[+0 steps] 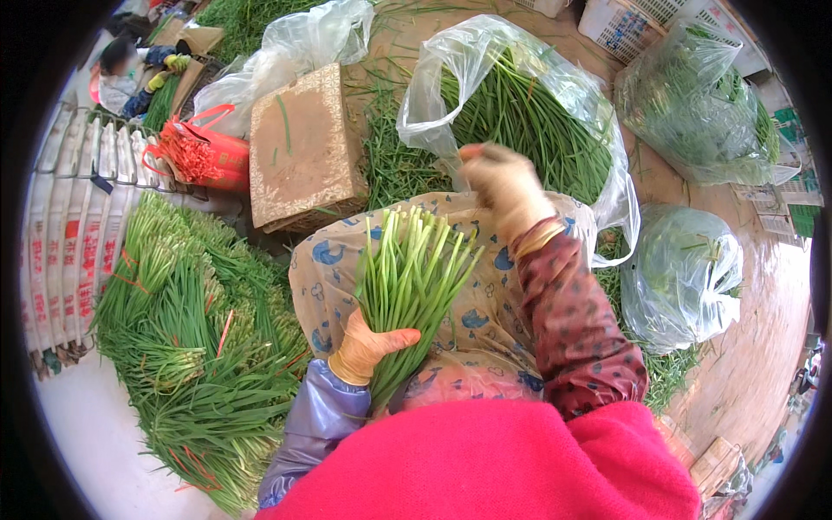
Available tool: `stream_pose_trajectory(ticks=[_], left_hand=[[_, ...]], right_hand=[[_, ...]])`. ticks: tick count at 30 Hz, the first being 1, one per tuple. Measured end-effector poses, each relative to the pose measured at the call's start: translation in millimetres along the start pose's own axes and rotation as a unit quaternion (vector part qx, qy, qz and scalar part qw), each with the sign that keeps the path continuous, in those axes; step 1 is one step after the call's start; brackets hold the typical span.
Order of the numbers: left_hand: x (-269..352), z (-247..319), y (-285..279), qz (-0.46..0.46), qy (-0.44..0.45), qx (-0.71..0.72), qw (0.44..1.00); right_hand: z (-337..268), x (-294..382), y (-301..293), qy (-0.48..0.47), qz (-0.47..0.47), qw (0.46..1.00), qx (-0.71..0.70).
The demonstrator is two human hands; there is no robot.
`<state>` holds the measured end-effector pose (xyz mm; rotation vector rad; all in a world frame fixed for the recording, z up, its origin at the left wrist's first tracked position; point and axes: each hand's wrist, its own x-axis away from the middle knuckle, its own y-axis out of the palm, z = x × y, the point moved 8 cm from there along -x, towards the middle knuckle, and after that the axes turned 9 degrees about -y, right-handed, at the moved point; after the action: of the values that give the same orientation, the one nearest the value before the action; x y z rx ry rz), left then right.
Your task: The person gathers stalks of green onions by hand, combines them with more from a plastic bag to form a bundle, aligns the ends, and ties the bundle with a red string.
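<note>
My left hand, in a thin tan glove with an orange thumb tip, grips a bunch of garlic chives with its pale cut ends pointing away from me. The bunch stands over my lap, on an apron printed with blue whales. My right hand, gloved too, is blurred by motion above the far edge of the apron. It is beside the near side of an open clear plastic bag filled with loose chives. Blur hides whether its fingers hold anything.
Bundled chives tied with red strips are heaped at my left. A cardboard box and a red bag of ties stand beyond. Filled plastic bags sit at right. Another person works at far left; white baskets stand behind.
</note>
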<state>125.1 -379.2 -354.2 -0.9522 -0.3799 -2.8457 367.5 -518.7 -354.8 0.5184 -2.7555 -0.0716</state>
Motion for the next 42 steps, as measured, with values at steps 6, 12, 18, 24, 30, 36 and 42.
stream_pose_trajectory(ticks=[6, 12, 18, 24, 30, 36, 42], left_hand=[[9.8, 12.0, -4.4, -0.017, 0.006, 0.087, 0.996], [8.2, 26.6, 1.6, -0.040, 0.031, 0.039, 0.998], [13.7, 18.7, -8.0, 0.000, 0.036, 0.017, 0.999], [10.0, 13.2, 8.2, -0.044, 0.027, 0.068, 0.996], [16.0, 16.2, -5.3, -0.041, 0.045, 0.080, 0.995], [15.1, 28.3, 2.4, -0.050, 0.053, 0.041, 0.996], [11.7, 30.1, 3.5, 0.097, 0.037, -0.270, 0.957]], right_hand=[[-12.5, -0.2, -26.2, -0.034, -0.133, 0.983, -0.124], [42.8, 83.0, 45.4, -0.049, -0.360, 0.913, -0.185], [-6.8, 74.0, 35.2, 0.032, -0.183, 0.982, 0.030], [-49.7, 61.6, 16.7, -0.260, -0.045, 0.911, 0.317], [-9.8, 27.3, -32.1, -0.031, 0.092, 0.993, -0.072], [17.0, 98.4, 75.7, 0.026, -0.345, 0.885, -0.311], [-20.9, 91.9, 115.0, 0.022, -0.273, 0.933, -0.234]])
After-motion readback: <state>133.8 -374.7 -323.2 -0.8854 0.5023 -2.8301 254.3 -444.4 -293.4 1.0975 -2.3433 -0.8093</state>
